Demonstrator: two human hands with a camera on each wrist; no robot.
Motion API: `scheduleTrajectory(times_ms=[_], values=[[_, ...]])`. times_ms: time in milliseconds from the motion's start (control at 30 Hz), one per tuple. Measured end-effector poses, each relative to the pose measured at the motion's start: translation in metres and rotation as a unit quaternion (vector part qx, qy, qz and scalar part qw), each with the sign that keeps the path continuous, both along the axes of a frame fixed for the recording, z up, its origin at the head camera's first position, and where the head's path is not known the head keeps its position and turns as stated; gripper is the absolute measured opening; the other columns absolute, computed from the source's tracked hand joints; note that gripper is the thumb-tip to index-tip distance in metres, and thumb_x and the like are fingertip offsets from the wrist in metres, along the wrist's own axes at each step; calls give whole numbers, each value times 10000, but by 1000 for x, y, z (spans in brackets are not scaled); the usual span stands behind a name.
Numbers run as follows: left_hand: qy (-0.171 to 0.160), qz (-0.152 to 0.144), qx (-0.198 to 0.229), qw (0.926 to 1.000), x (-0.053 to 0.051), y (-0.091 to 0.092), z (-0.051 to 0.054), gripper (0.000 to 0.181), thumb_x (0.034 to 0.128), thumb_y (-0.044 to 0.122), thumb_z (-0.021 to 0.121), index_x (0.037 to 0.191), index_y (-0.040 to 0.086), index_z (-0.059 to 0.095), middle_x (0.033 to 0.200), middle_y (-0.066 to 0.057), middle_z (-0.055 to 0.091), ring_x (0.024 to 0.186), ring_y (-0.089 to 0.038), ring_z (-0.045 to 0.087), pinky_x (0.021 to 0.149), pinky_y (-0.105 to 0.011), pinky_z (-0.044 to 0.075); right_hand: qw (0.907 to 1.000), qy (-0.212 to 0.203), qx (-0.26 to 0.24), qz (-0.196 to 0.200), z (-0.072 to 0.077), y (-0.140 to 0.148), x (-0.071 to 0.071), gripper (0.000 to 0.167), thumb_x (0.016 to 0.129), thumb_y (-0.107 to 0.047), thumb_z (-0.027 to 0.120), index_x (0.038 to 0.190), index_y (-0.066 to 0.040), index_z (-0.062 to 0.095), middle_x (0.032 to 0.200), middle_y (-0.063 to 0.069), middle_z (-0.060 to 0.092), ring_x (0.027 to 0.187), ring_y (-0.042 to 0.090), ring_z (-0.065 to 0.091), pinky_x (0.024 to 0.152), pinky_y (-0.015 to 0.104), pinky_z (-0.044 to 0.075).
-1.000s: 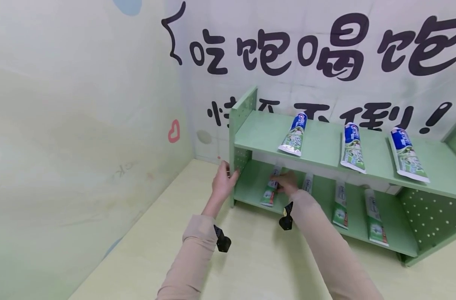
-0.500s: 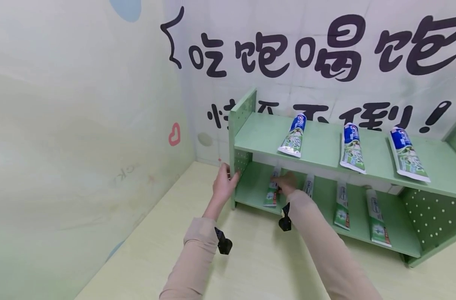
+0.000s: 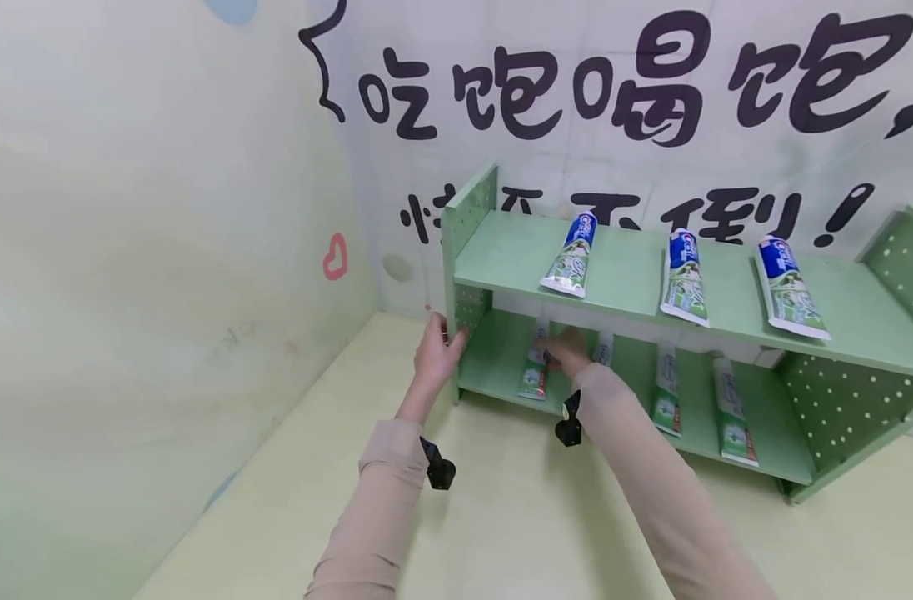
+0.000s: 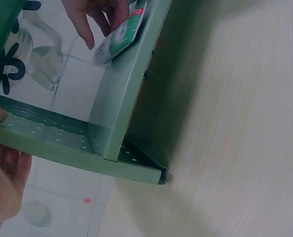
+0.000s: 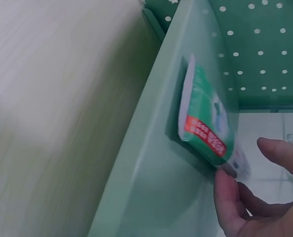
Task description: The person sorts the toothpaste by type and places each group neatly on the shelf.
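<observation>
The left hand [image 3: 436,354] grips the left side panel [image 4: 77,165] of a green two-tier shelf, thumb on one side and fingers on the other. On the lower tier, the right hand [image 3: 569,350] is at the leftmost green-and-white toothpaste tube [image 3: 534,373]. In the right wrist view, fingertips [image 5: 226,185] of that hand touch the edge of the tube [image 5: 208,118], while its thumb [image 5: 279,150] stands apart from it. The tube lies flat, its crimped end toward the shelf's front edge. In the head view the hand hides part of it.
Several similar tubes lie to the right on the lower tier, including one toothpaste tube [image 3: 666,392] and another tube [image 3: 734,412]. Above, the upper board [image 3: 629,258] bears three blue-and-green tubes [image 3: 685,275]. A wall [image 3: 202,208] stands at the left.
The leftmost lower tube's front end has swung slightly right, so the tube lies straighter. The left hand keeps its grip on the panel. The head view has shifted a little.
</observation>
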State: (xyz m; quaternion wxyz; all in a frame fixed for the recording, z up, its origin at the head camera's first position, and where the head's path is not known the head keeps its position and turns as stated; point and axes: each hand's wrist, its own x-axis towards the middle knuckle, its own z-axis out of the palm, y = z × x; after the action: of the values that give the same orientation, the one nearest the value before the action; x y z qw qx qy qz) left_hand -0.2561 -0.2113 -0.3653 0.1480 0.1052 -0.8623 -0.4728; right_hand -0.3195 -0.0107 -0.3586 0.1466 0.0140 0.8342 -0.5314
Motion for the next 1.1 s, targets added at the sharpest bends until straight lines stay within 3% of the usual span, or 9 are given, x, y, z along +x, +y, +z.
scheduleTrajectory(times_ms=[133, 233, 333, 433, 533, 600, 933, 1100], values=[[-40, -59, -14, 10000, -3, -2, 4, 321, 925, 321, 486, 1103, 60, 432, 1168, -151, 562, 1102, -301, 561, 870, -440, 502, 9998, -25, -163, 131, 10, 4, 5, 416, 832, -162, 614, 1157, 33, 442, 963, 40, 463, 815, 176, 504, 891, 369, 500], [-33, -79, 15, 10000, -4, -4, 6, 327, 927, 316, 483, 1115, 54, 423, 1182, -157, 550, 1112, -308, 552, 882, -450, 494, 9991, -44, -277, 313, 17, 6, 10, 180, 838, -161, 611, 921, -46, 500, 868, 11, 469, 817, 187, 511, 925, 389, 486], [-7, -74, -13, 10000, -5, -5, 6, 326, 931, 313, 474, 1121, 54, 418, 1177, -157, 550, 1102, -308, 552, 890, -463, 474, 9977, -99, -509, 426, 22, 9, 17, 160, 853, -148, 601, 772, -93, 473, 823, 12, 482, 903, 235, 525, 947, 401, 476], [-23, -83, -35, 10000, -6, -6, 5, 322, 934, 312, 460, 1130, 60, 416, 1170, -150, 551, 1097, -301, 549, 892, -468, 453, 9974, -199, -447, 530, 26, 16, 24, 139, 864, -186, 600, 907, -54, 587, 1019, 91, 576, 1066, 301, 533, 988, 425, 441], [-37, -79, -36, 10000, -6, -7, 4, 326, 935, 321, 451, 1138, 68, 415, 1167, -146, 551, 1098, -299, 546, 893, -474, 444, 9969, -314, -212, 687, 30, 26, 32, 422, 877, -289, 583, 1230, -67, 524, 1322, 125, 488, 1199, 323, 492, 1047, 517, 343], [-34, -69, -33, 10000, -7, -7, 3, 334, 934, 329, 450, 1139, 68, 414, 1169, -146, 552, 1103, -300, 544, 899, -484, 435, 9963, -340, -214, 760, 32, 34, 36, 531, 878, -326, 574, 1317, -56, 447, 1393, 139, 427, 1230, 338, 466, 1066, 538, 302], [-126, -187, -94, 9997, -6, -5, 0, 390, 940, 328, 441, 1219, 60, 387, 1210, -155, 528, 1120, -305, 527, 907, -487, 441, 9947, -321, -566, 796, 33, 74, 59, 679, 893, -337, 553, 1402, 17, 276, 1449, 190, 327, 1272, 359, 409, 1079, 449, 333], [-109, -227, -195, 9995, -7, -5, 1, 404, 943, 324, 436, 1236, 52, 377, 1209, -168, 528, 1099, -319, 532, 886, -495, 445, 9947, -118, -677, 770, 33, 94, 74, 672, 883, -339, 570, 1388, 18, 308, 1426, 183, 368, 1216, 373, 467, 1044, 463, 375]])
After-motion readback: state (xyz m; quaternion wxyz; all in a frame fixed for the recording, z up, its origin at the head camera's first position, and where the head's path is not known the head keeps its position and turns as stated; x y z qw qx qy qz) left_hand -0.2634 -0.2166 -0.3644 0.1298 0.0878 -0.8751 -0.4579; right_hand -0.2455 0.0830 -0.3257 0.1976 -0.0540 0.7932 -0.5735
